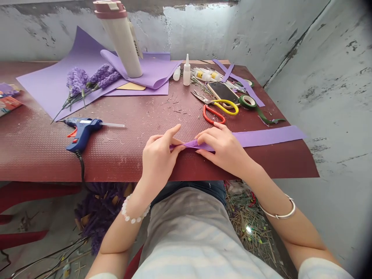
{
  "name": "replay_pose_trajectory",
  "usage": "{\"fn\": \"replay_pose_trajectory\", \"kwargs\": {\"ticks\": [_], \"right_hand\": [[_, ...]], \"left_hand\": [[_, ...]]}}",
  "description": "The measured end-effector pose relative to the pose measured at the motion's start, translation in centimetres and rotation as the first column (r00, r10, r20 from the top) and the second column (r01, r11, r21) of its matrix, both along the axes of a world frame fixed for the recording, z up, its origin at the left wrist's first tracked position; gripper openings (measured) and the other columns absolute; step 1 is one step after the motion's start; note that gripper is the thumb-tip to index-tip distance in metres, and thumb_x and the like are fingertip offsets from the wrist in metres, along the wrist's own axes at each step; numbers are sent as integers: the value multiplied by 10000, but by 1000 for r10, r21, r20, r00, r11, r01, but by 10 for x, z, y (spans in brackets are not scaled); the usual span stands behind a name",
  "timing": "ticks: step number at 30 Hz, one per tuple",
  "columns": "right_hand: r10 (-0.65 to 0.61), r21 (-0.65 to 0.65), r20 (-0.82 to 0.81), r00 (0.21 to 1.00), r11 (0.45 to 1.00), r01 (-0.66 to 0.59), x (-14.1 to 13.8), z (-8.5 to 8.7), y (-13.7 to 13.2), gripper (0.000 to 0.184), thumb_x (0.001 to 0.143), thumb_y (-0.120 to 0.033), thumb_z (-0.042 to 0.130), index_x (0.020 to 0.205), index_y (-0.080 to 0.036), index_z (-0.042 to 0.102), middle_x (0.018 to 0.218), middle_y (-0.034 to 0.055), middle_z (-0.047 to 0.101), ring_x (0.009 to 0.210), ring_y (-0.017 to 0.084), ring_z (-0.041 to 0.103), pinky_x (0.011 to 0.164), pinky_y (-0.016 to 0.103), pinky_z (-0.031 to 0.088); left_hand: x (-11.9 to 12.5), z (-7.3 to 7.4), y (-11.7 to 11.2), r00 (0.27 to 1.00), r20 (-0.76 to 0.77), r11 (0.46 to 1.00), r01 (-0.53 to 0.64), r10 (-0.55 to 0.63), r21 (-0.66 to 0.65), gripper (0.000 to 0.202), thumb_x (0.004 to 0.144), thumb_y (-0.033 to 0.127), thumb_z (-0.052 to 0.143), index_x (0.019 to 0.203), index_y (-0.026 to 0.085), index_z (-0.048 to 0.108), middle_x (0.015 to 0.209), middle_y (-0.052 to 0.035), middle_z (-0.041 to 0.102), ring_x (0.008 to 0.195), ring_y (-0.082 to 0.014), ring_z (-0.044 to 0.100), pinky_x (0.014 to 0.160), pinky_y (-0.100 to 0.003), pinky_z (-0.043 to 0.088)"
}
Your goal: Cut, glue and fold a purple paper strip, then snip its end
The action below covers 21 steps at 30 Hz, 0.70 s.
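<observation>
Both my hands pinch a strip of purple craft paper or foam sheet (267,137) over the table's near edge. My left hand (158,157) holds its folded end between thumb and fingers. My right hand (219,149) presses down a little further along, and the long free end runs off to the right. Beyond my fingers lie a pair of orange- and yellow-handled scissors (215,109) and a green tape roll (247,101). A blue hot glue gun (84,131) rests to the left of my hands, not touching them.
The dark red textured table (35,155) holds lilac sheets (58,89), purple artificial lavender stems (93,79), a white tumbler (120,38), a glue bottle (186,71) and a phone (222,93). Concrete walls (319,77) bound the back and right. Purple flowers (101,217) lie below.
</observation>
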State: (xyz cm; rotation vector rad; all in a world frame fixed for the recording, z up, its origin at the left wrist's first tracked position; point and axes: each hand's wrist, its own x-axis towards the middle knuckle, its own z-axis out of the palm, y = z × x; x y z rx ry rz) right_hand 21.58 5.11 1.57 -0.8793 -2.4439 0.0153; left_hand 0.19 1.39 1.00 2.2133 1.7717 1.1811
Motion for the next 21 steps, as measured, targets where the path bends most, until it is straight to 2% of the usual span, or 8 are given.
{"fn": "replay_pose_trajectory", "kwargs": {"ticks": [5, 7, 12, 15, 17, 19, 21], "right_hand": [[-59, -32, -49, 997, 998, 58, -5, -1, -5, 247, 979, -232, 640, 1219, -206, 590, 1143, 108, 765, 1055, 291, 690, 1090, 503, 389], [-93, -43, -24, 995, 995, 92, -7, 1, -7, 260, 984, -258, 649, 1236, -211, 609, 1168, 109, 772, 1061, 301, 676, 1025, 491, 372], [-143, -58, -12, 990, 988, 142, -13, 7, -9, 81, 1016, -275, 635, 1015, -238, 708, 1015, 41, 820, 986, 262, 661, 963, 472, 270], [-151, -59, -41, 988, 987, 148, -15, 8, -8, 154, 1021, -232, 623, 898, -246, 715, 921, -7, 826, 950, 237, 659, 985, 477, 237], [-150, -46, -57, 987, 988, 147, -15, 9, -8, 184, 1017, -218, 628, 858, -245, 717, 874, -23, 819, 939, 229, 659, 1000, 480, 228], [-146, -36, -74, 986, 989, 144, -14, 9, -8, 193, 1011, -220, 639, 840, -250, 724, 850, -31, 815, 946, 230, 660, 1017, 484, 226], [-141, -36, -86, 986, 990, 138, -12, 10, -9, 200, 1010, -233, 642, 832, -265, 728, 848, -35, 815, 976, 239, 659, 1036, 491, 225]], "left_hand": [[2, -4, -4, 999, 37, 998, 7, -9, 69, 346, 921, 160, 746, 1252, 253, 700, 891, 15, 844, 859, -190, 767, 959, -363, 538], [3, -4, -6, 998, 57, 996, 9, -14, 85, 336, 932, 157, 731, 1249, 267, 710, 895, 17, 845, 861, -187, 773, 976, -375, 534], [7, -5, -10, 997, 71, 992, -10, 1, 126, 330, 945, 157, 716, 1247, 291, 719, 894, 23, 846, 859, -180, 769, 998, -379, 532], [6, -6, -12, 999, 54, 989, -13, 5, 146, 324, 948, 151, 710, 1247, 274, 718, 878, 21, 844, 836, -176, 768, 1007, -378, 534], [2, -4, -15, 1000, 7, 990, 21, -22, 140, 394, 934, 183, 740, 1319, 246, 684, 968, -15, 849, 899, -198, 782, 1049, -406, 526], [-6, 1, -20, 998, -46, 993, 57, -52, 107, 537, 895, 222, 795, 1406, 217, 631, 1164, -76, 823, 1041, -241, 777, 1098, -440, 514], [-17, 8, -27, 998, -36, 996, 50, -48, 74, 615, 856, 242, 835, 1430, 214, 616, 1346, -109, 749, 1188, -276, 735, 1117, -442, 521]]}}
